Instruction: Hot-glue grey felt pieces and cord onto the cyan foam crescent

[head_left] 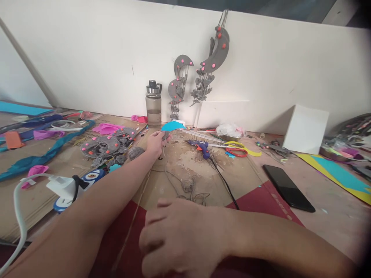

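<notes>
Blue foam cutout is lying far across the table, its long axis running left-right, and your left hand is pinching its near-left edge. Your right hand is resting near you, curled loosely, holding nothing visible. No legible writing is showing on the water bottle or phone.

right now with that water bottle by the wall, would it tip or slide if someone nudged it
The water bottle is tall and narrow and stands upright, so a push near the lid would probably tip it. It looks only partly filled, so likely fairly light and easy to shift. On its side, its round body would probably roll.
</notes>
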Demonstrator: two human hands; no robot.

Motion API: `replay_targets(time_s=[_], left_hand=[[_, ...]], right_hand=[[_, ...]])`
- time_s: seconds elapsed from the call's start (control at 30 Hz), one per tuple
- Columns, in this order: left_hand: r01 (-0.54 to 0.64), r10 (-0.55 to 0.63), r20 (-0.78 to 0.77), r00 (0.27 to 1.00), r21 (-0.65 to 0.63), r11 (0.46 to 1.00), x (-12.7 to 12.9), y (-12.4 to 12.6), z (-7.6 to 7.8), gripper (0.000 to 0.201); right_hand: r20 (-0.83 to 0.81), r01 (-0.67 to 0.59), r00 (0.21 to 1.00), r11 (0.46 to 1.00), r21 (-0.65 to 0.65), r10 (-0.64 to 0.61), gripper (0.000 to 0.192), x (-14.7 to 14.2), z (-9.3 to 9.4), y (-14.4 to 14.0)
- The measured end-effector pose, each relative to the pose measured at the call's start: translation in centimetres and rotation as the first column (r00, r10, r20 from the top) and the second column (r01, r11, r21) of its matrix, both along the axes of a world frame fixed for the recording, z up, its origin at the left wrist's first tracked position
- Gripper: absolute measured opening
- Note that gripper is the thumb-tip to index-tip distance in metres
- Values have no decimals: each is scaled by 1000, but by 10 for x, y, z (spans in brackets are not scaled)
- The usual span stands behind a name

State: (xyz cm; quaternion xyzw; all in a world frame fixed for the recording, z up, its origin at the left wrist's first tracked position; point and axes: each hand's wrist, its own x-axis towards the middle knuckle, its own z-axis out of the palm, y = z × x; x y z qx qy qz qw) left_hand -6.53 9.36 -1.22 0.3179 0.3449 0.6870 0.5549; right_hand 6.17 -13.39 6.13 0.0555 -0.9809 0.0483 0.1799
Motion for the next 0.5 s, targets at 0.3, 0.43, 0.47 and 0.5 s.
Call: replay_targets(time_s=[0.3, 0.43, 0.47, 0.5], left_hand=[[-7, 7, -17, 1000, 35, 999, 1, -4, 0, 10], [10, -9, -44, 999, 30, 999, 2, -4, 2, 11], [14, -12, -47, 999, 29, 999, 3, -5, 2, 11], [17, -16, -46, 999, 29, 999, 3, -4, 2, 11]], right_hand=[[-99, 978, 124, 138, -154, -987, 30, 77, -15, 119], [188, 986, -169, -166, 31, -967, 59, 100, -41, 146], [228, 984, -181, -175, 45, -957, 59, 101, -46, 148], [246, 983, -184, -179, 42, -952, 57, 101, -48, 149]])
